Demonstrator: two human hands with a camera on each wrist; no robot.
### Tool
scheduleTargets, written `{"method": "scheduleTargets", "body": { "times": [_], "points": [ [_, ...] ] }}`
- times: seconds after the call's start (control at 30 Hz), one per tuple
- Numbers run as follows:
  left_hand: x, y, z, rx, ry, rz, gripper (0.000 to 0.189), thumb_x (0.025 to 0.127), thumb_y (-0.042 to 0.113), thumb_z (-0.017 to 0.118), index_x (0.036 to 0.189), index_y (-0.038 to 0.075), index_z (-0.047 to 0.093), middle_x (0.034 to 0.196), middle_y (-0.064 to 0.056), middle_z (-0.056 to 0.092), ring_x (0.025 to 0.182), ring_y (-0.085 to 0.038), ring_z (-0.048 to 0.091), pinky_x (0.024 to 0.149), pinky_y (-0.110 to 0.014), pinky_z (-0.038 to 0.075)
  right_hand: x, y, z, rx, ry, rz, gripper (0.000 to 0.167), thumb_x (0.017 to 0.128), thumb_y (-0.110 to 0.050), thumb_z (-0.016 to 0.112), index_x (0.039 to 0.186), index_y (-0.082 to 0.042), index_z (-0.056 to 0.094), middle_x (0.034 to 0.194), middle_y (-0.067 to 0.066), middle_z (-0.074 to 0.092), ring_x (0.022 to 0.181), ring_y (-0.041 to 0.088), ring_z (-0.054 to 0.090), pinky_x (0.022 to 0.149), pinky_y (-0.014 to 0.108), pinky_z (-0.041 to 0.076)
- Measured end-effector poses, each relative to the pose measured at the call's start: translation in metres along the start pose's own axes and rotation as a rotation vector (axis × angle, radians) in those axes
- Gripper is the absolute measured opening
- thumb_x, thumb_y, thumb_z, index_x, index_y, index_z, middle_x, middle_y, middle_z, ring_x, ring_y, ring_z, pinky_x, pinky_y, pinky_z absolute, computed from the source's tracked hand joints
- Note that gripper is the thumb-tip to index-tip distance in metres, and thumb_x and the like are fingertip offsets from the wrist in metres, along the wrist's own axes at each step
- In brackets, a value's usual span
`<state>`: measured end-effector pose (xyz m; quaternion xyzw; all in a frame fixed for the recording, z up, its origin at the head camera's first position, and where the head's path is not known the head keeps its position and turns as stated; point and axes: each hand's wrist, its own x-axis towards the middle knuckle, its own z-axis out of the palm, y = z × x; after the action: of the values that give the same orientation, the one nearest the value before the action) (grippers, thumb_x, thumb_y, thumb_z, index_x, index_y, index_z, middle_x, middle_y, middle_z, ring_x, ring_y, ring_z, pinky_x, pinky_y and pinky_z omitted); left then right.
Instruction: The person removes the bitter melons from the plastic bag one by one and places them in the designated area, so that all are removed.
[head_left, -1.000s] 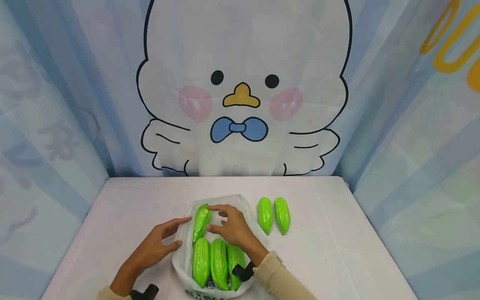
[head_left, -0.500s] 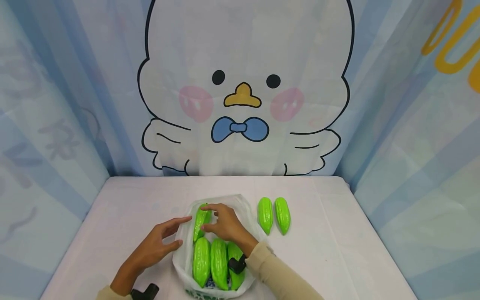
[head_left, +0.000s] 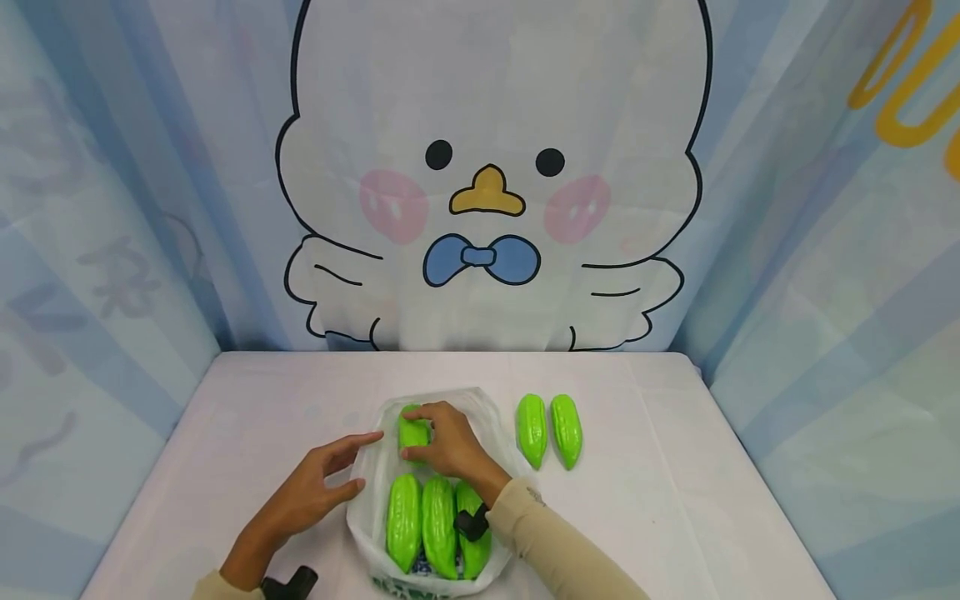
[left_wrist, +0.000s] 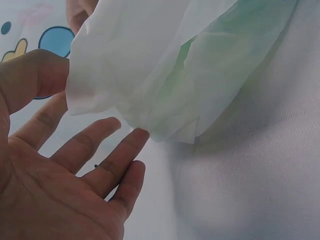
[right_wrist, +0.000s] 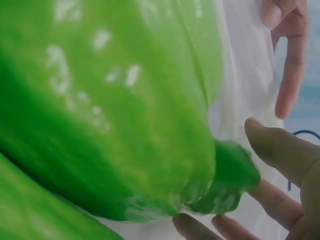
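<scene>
A white translucent plastic bag (head_left: 363,521) lies with its mouth spread on the table. Three bright green, ridged bitter melons (head_left: 403,521) sit side by side in its near part. Farther in, my right hand (head_left: 453,446) pinches another bitter melon (head_left: 412,435), index finger at its far end and thumb at its near end. In the right wrist view, thumb and fingers surround that dark green melon's end (right_wrist: 232,175), partly hidden behind a nearer melon. My left hand (head_left: 311,492) touches the bag's left rim, its fingers spread and loosely extended in the left wrist view.
Two more bitter melons (head_left: 532,431) lie parallel on the white table (head_left: 675,500), right of the bag. Behind the table hangs a curtain (head_left: 480,308) printed with a cartoon bird. Dark writing shows on the bag's near side.
My right hand has moved left onto the far bitter melon and taken hold of it. That melon has turned straighter and shifted slightly away from the near ones. The left hand stays put.
</scene>
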<state>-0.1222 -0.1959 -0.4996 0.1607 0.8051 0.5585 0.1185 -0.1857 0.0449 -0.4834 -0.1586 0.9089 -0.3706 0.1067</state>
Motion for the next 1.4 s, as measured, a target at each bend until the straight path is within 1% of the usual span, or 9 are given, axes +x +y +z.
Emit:
{"method": "scheduleTargets", "body": {
  "times": [0.2, 0.33, 0.47, 0.7, 0.8, 0.93, 1.17, 1.27, 1.4],
  "points": [
    [0.000, 0.000, 0.000, 0.004, 0.000, 0.000, 0.057, 0.105, 0.021, 0.067, 0.158, 0.008, 0.050, 0.167, -0.019, 0.044, 0.150, -0.054, 0.044, 0.116, -0.076, 0.039, -0.001, 0.003, 0.001, 0.016, 0.022, 0.009, 0.048, 0.086, -0.015, 0.090, 0.132, -0.015, 0.076, 0.144, 0.013, 0.063, 0.125, 0.035, 0.067, 0.107, 0.048, 0.058],
    [0.001, 0.000, -0.001, 0.005, 0.000, 0.011, 0.057, 0.105, 0.020, 0.067, 0.158, 0.007, 0.050, 0.167, -0.019, 0.045, 0.151, -0.054, 0.042, 0.117, -0.076, 0.039, -0.005, 0.004, -0.001, 0.060, 0.028, 0.023, 0.047, 0.087, -0.014, 0.089, 0.132, -0.016, 0.075, 0.146, 0.014, 0.062, 0.125, 0.038, 0.067, 0.105, 0.050, 0.059],
    [0.001, -0.001, -0.001, 0.008, 0.002, 0.004, 0.057, 0.105, 0.021, 0.067, 0.158, 0.009, 0.050, 0.167, -0.018, 0.045, 0.151, -0.053, 0.042, 0.117, -0.075, 0.039, -0.011, 0.005, -0.006, 0.111, 0.028, 0.031, 0.048, 0.089, -0.013, 0.087, 0.134, -0.018, 0.074, 0.149, 0.013, 0.060, 0.127, 0.039, 0.067, 0.105, 0.050, 0.059],
    [0.001, 0.001, -0.001, 0.009, 0.005, -0.021, 0.058, 0.104, 0.022, 0.070, 0.158, 0.012, 0.051, 0.167, -0.017, 0.044, 0.152, -0.052, 0.042, 0.118, -0.074, 0.039, -0.024, 0.007, -0.018, 0.189, 0.047, 0.003, 0.049, 0.089, -0.014, 0.087, 0.136, -0.019, 0.073, 0.154, 0.012, 0.057, 0.130, 0.041, 0.065, 0.103, 0.052, 0.060],
    [0.001, 0.003, -0.001, 0.006, 0.006, -0.038, 0.060, 0.103, 0.024, 0.071, 0.158, 0.013, 0.051, 0.168, -0.016, 0.043, 0.153, -0.051, 0.041, 0.119, -0.073, 0.038, -0.030, 0.008, -0.023, 0.225, 0.047, -0.015, 0.049, 0.090, -0.015, 0.086, 0.137, -0.019, 0.072, 0.156, 0.012, 0.055, 0.132, 0.042, 0.064, 0.102, 0.052, 0.061],
    [0.001, 0.004, -0.001, 0.004, 0.005, -0.044, 0.060, 0.103, 0.024, 0.071, 0.158, 0.013, 0.051, 0.169, -0.017, 0.042, 0.153, -0.051, 0.041, 0.119, -0.073, 0.039, -0.036, 0.010, -0.029, 0.260, 0.043, -0.042, 0.049, 0.091, -0.015, 0.086, 0.138, -0.020, 0.072, 0.158, 0.012, 0.054, 0.134, 0.043, 0.063, 0.099, 0.051, 0.062],
    [0.002, 0.003, -0.001, 0.004, 0.004, -0.048, 0.059, 0.104, 0.025, 0.070, 0.158, 0.013, 0.051, 0.168, -0.017, 0.043, 0.152, -0.052, 0.041, 0.119, -0.073, 0.039, -0.045, 0.011, -0.041, 0.326, 0.052, -0.046, 0.051, 0.092, -0.015, 0.084, 0.141, -0.022, 0.070, 0.161, 0.009, 0.051, 0.138, 0.041, 0.060, 0.103, 0.050, 0.061],
    [0.002, 0.002, -0.001, 0.005, 0.007, -0.048, 0.058, 0.104, 0.026, 0.070, 0.158, 0.014, 0.051, 0.168, -0.017, 0.043, 0.152, -0.052, 0.042, 0.118, -0.073, 0.039, -0.047, 0.012, -0.047, 0.339, 0.063, -0.064, 0.052, 0.092, -0.014, 0.084, 0.141, -0.020, 0.070, 0.162, 0.011, 0.050, 0.138, 0.043, 0.059, 0.104, 0.052, 0.060],
    [0.002, 0.003, 0.000, 0.007, 0.012, -0.059, 0.059, 0.104, 0.027, 0.070, 0.158, 0.014, 0.052, 0.168, -0.017, 0.043, 0.152, -0.051, 0.042, 0.118, -0.073, 0.039, -0.048, 0.014, -0.054, 0.365, 0.082, -0.063, 0.052, 0.091, -0.011, 0.085, 0.140, -0.020, 0.070, 0.162, 0.012, 0.050, 0.138, 0.044, 0.059, 0.104, 0.051, 0.061]
  ]
}}
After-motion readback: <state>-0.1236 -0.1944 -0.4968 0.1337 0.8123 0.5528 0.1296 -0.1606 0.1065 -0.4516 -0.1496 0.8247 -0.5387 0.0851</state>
